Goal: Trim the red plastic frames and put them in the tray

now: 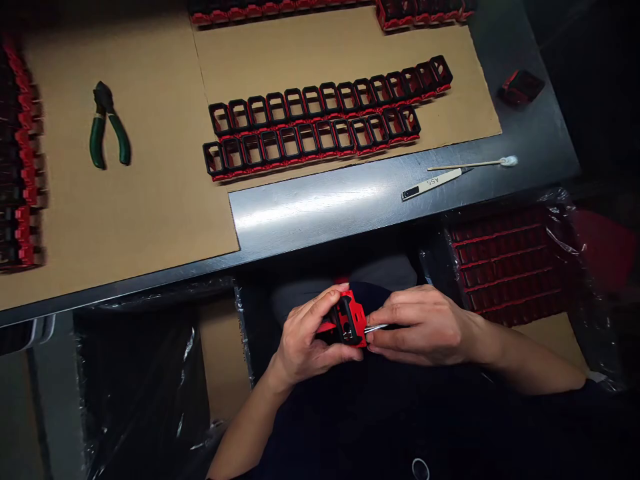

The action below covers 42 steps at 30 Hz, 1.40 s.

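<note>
Above my lap, in front of the table edge, my left hand [313,337] grips a small red and black plastic frame [356,320] between thumb and fingers. The piece is held tilted, its opening partly in view. From the right, my right hand [423,327] pinches a thin silvery two-pronged tool [375,328], which looks like tweezers. Its tip meets the red side of the frame, and most of its length is hidden by my fingers. Whether the tip enters the plastic I cannot tell.
Two rows of similar frames [310,140] stand on a cardboard sheet [155,193]. Green-handled pliers [107,127] lie left. A cotton swab [470,165], marked tweezers [433,183] and one loose frame [521,88] rest on the metal tabletop [300,213]. A plastic-lined box [505,260] holds more frames.
</note>
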Tool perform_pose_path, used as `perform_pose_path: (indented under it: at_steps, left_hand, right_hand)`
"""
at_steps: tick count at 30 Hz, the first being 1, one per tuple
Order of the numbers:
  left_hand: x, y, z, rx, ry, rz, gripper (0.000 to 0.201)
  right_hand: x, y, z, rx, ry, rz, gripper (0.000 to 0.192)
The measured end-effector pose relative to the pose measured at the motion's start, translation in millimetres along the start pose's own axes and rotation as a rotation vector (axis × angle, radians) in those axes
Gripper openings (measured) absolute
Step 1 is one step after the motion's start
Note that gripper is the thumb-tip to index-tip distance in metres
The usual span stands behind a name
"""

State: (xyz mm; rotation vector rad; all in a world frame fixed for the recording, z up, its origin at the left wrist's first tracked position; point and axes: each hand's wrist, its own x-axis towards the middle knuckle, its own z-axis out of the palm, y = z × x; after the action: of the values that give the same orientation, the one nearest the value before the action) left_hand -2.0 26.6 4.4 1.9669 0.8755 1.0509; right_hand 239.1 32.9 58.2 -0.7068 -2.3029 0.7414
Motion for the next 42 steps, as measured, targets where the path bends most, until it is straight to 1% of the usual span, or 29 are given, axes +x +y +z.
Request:
perform_pose_path:
  at_steps: [5,9,12,15,17,18,21,23,25,27,29,31,32,33,35,36,37,38,40,42]
  left_hand:
    - [-2.4,2.1,-1.2,0.017,-0.014,-0.029,0.092]
    - [-5.2,3.9,-0.4,0.036,0.014,-0.083,0.094]
    - [-9.2,3.3,2.1,0.057,0.066,-0.117,0.084]
    - [-17.0,1.2,6.1,-0.015,0.167,-0.134,0.081]
    - [-22.9,0.6,8.7,-0.132,0.237,-0.184,0.082]
    - [-25.4,1.0,9.8,-0.217,0.261,-0.217,0.081]
    - [-29.4,4.7,11.6,-0.487,0.292,-0.279,0.073]
    - [-29.9,8.0,12.4,-0.574,0.309,-0.280,0.068]
    - [-30.5,10.1,13.6,-0.572,0.335,-0.274,0.066]
    - [-32.4,9.7,15.1,-0.523,0.351,-0.275,0.066]
    - [-35.3,6.8,16.3,-0.442,0.341,-0.276,0.068]
    - [-37.4,2.5,16.1,-0.353,0.338,-0.252,0.070]
    - [-37.5,0.5,15.0,-0.303,0.344,-0.233,0.070]
    - [-36.6,-1.1,13.3,-0.246,0.351,-0.208,0.071]
    - [-31.6,-2.3,8.0,-0.130,0.337,-0.143,0.072]
    - [-27.8,-1.8,4.8,-0.075,0.301,-0.114,0.072]
    - [-23.5,-0.7,1.5,-0.029,0.249,-0.087,0.070]
    - [-19.1,0.7,-1.6,0.008,0.192,-0.064,0.070]
    - [-11.6,3.8,-6.2,0.050,0.092,-0.029,0.070]
    - [-6.9,5.8,-7.9,0.055,0.045,-0.003,0.070]
  right_hand:
    - [3.1,-3.5,-2.5,0.024,-0.037,0.002,0.009]
    - [3.0,-5.0,-0.3,-0.017,-0.057,-0.002,0.010]
    - [4.9,-5.9,3.9,-0.052,-0.054,-0.011,0.009]
    - [11.7,0.6,6.5,-0.094,0.030,0.005,0.006]
    - [20.7,15.2,6.9,-0.119,0.112,0.045,0.004]
    - [26.7,26.5,7.1,-0.142,0.150,0.072,0.005]
    - [49.8,72.8,9.9,-0.311,0.208,0.202,0.016]
    - [66.3,105.6,13.6,-0.436,0.180,0.305,0.020]
    - [79.8,128.8,17.0,-0.494,0.132,0.361,0.019]
    - [87.2,134.7,18.2,-0.497,0.138,0.366,0.018]
    - [86.9,120.8,16.6,-0.446,0.224,0.360,0.018]
    - [78.9,92.4,14.3,-0.277,0.290,0.391,0.017]
    - [72.5,76.2,14.2,-0.120,0.276,0.429,0.016]
    - [64.9,60.8,15.4,0.104,0.187,0.482,0.016]
    - [47.7,37.5,22.8,0.638,-0.064,0.612,0.023]
    - [38.8,31.0,28.7,0.880,-0.163,0.679,0.030]
    - [30.1,27.8,35.2,1.083,-0.208,0.742,0.037]
    - [21.9,27.3,41.7,1.243,-0.212,0.801,0.043]
    - [9.0,30.2,52.4,1.445,-0.159,0.885,0.048]
    - [2.5,32.4,58.1,1.523,-0.127,0.925,0.047]
